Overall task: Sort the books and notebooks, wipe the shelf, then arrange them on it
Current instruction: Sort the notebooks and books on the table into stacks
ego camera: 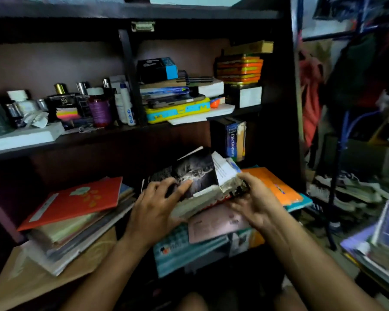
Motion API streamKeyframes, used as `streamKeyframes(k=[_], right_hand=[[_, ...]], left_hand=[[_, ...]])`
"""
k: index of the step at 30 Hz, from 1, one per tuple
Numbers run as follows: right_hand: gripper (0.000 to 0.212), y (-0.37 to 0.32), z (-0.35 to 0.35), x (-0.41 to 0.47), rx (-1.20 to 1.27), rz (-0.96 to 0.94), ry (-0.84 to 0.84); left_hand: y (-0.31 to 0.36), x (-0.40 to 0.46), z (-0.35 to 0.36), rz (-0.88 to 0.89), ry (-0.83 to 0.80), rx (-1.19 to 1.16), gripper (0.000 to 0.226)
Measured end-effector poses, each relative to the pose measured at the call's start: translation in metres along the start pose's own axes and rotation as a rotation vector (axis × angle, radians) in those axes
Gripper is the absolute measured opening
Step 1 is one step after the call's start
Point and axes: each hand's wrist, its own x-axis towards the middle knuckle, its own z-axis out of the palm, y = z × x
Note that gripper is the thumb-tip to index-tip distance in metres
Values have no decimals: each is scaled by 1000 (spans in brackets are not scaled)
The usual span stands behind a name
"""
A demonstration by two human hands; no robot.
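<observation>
Left hand [154,206] cradling the thick paperback [202,187] from below and at its left edge, fingers curled over the dark open page, thumb side hidden under the block. Right hand [255,198] gripping the same book at its right edge, fingertips pinching the frayed corner of the pages. Both hands closed on the 1 book; nothing else held.

Held open and tilted, just above the front stack [189,248] of notebooks on the lower shelf [121,140], in front of the upright dictionary [233,141].

Probably fairly heavy for its size, judging from the thick page block. Soft and floppy rather than stiff: cover bending, pages fanning. Right edge looking worn and ragged, so likely fragile there, prone to tearing or shedding pages if pulled by that corner. Better closed first, then taken across the spine or with 1 palm flat beneath and the other clamping the fore-edge. Paper cover not slippery, though loose leaves may slide out if tipped.

Looks: dark photographic page on the left, white text page on the right, greyed page edges, a strip of red cover showing underneath. Motion blur softening the detail; title unreadable.

Nearby: a second stack topped by a red notebook [76,200] at the left, an orange notebook [272,185] lying at the right, touching the stack beneath the book.
</observation>
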Motion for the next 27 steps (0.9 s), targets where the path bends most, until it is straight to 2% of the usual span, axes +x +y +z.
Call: streamKeyframes(k=[2,4,8,14,20,23,25,27], right_hand=[[41,0,-2,-19,-127,-166,54],[45,-1,0,-50,-280,-308,4],[54,3,-4,-96,-502,-294,-208],[54,20,-10,-120,-854,-325,-225],[64,27,5,-122,-750,-325,-295],[78,14,20,-120,-662,-359,-313],[91,0,23,-120,-592,-414,-275],[98,-21,16,-123,-520,-449,-209]], left_hand=[[5,-3,-4,-60,-14,-22,103],[9,-5,-9,-118,-20,-64,95],[9,-12,-20,-158,-4,-118,81],[15,-11,-71,-285,170,-97,80],[41,-4,-131,-361,402,-92,75],[68,6,-155,-481,420,-216,73],[85,15,-162,-580,475,-416,75],[101,30,-168,-616,571,-855,80]])
